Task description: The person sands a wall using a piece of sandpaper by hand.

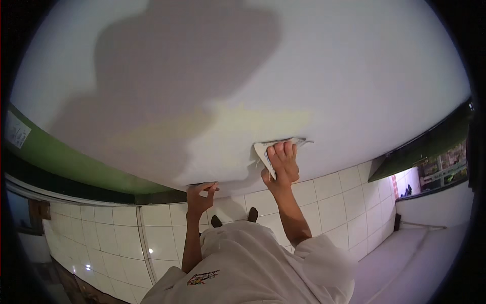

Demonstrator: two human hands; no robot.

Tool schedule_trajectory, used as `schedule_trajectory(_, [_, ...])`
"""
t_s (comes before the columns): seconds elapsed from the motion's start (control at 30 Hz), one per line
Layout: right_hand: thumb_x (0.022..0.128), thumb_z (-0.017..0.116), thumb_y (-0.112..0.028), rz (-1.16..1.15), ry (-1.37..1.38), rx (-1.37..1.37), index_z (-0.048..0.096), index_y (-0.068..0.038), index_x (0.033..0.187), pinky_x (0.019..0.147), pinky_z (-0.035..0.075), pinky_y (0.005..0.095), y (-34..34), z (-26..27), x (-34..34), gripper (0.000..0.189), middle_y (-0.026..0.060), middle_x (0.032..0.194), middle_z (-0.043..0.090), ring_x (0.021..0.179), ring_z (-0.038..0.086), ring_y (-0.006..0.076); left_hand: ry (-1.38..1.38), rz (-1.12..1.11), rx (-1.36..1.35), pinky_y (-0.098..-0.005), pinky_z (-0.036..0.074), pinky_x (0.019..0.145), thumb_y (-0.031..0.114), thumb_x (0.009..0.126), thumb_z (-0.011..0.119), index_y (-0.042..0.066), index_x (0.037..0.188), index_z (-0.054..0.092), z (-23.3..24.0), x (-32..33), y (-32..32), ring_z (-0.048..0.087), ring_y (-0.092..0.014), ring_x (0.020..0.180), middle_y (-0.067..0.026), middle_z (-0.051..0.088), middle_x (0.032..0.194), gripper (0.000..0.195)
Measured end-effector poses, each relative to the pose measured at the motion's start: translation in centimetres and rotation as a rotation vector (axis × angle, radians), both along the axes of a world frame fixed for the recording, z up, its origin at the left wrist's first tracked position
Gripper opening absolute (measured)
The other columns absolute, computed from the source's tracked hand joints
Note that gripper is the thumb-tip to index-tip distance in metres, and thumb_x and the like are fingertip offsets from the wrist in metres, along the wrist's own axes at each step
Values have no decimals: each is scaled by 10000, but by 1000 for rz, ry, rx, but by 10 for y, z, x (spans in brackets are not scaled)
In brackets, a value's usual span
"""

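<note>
My right hand (283, 163) presses a folded, pale-backed abrasive sheet (265, 150) flat on a white wall (364, 102). The sheet looks like cloth-backed sandpaper, with a dark edge, blue print and loose threads. A faint yellowish patch (246, 121) marks the wall just above it. Lower and to the left, my left hand (201, 197) is at the wall near its left edge, thumb and fingertips pinched together. A thin dark piece (195, 184) shows along those fingertips against the wall; its kind is too hidden to tell.
White floor tiles (159, 235) lie below, with my feet (234, 217) close to the wall. A green-painted surface (83, 163) bearing a paper with writing (18, 131) adjoins on the left. At right are a dark green door (414, 167) and an opening (444, 169).
</note>
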State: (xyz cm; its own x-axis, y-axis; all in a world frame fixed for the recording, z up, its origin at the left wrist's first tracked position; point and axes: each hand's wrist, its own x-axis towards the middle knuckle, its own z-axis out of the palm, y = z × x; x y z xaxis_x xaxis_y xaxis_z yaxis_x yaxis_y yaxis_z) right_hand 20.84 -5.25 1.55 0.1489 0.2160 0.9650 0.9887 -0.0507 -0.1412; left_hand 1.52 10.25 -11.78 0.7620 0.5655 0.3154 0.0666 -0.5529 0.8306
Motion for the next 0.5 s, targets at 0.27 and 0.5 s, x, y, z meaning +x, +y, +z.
schedule_trajectory(0.27, [543,609,128,23,171,-288,618,-28,1172,987,401,563,-34,-127,-21,648,173,1209,605,1202,516,420,-88,14,7,-258,535,644,64,819,667,7,837,708,3,3,-2,703,-158,652,-92,715,730,72])
schedule_trajectory(0.5, [855,493,10,-104,-20,249,600,7,1178,950,474,489,-63,22,-20,340,206,1179,622,1140,573,392,-99,17,-10,-255,535,648,53,812,669,2,867,713,-5,5,2,699,-146,657,-88,715,727,88])
